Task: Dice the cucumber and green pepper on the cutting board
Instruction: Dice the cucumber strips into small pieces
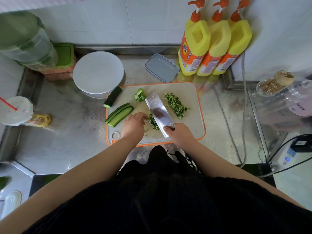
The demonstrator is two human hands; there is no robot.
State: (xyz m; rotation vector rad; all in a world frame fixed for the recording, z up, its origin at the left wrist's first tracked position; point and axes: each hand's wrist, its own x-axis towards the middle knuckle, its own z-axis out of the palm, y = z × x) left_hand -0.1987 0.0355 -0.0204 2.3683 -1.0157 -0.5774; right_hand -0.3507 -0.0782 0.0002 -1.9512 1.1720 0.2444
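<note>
A white cutting board (190, 92) with an orange rim lies on the steel counter. My right hand (179, 134) grips the handle of a cleaver (158, 110) whose blade lies across the board's middle. My left hand (134, 124), fingers curled, holds cucumber strips (153, 122) against the blade's left side. A pile of diced cucumber (176, 104) sits to the right of the blade. Long cucumber slices (119, 114) lie at the board's left edge, and a cucumber end piece (112, 97) sits at its far-left corner. Green pepper pieces (140, 95) rest near the far edge.
A white round lid (98, 72) on a container stands behind the board to the left, a grey lidded box (162, 67) behind it. Three yellow pump bottles (214, 48) line the back right. A drink cup (16, 109) with a red straw sits far left. Cables and a power strip (287, 156) lie right.
</note>
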